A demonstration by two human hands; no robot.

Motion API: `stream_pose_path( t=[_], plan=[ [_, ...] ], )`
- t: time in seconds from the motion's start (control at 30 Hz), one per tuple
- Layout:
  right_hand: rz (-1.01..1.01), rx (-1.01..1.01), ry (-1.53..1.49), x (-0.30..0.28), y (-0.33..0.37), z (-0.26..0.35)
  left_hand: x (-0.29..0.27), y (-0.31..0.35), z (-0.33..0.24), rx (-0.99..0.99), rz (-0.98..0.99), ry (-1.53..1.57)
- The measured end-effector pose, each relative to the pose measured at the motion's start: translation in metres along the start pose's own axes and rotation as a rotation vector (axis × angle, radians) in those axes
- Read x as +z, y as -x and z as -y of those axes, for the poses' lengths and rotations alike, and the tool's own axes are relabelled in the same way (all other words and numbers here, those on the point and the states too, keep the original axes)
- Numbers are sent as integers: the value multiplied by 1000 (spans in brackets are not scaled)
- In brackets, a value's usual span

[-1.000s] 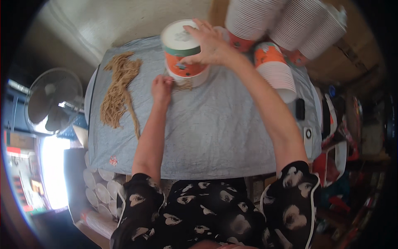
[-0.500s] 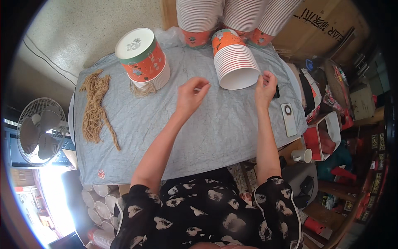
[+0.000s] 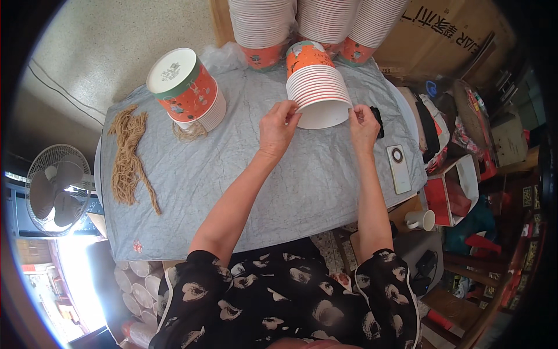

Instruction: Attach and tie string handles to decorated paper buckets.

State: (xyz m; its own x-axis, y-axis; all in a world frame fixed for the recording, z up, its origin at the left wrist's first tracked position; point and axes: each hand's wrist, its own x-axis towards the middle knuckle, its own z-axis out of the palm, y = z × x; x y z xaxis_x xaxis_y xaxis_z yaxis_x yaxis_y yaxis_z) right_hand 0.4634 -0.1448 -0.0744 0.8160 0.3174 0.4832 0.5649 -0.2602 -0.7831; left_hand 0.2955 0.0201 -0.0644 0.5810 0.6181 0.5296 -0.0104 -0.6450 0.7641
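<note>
The left hand [image 3: 278,129] is now joining the right hand [image 3: 365,129], each pinching the rim of a bucket stack [image 3: 317,86] lying toward the worktop's [image 3: 180,180] far edge, so both sides are being held.

Single head-worn fisheye, left unit of pair. Positioned above near edge of grey-covered table [image 3: 192,174], facing steeply down and forward across it. Range close: wearer's black printed shirt [image 3: 279,291] nearest, cardboard carton [image 3: 430,52] beyond table's far right side. Table edges bowed.
</note>
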Motion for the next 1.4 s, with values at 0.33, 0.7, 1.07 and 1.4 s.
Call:
stream_pose_path(
  t=[0.33,0.7,1.07,1.4],
  plan=[
    [181,-5,-38,-24,9,9,-3,18,-14,-37,100,-62],
    [644,47,-892,-77,70,108,-134,75,-71,-481,29,541],
    [728,58,-602,-10,233,151,-236,172,-31,-743,78,730],
    [698,-146,-344,-35,255,178,-255,226,-57,-845,117,753]
  ],
)
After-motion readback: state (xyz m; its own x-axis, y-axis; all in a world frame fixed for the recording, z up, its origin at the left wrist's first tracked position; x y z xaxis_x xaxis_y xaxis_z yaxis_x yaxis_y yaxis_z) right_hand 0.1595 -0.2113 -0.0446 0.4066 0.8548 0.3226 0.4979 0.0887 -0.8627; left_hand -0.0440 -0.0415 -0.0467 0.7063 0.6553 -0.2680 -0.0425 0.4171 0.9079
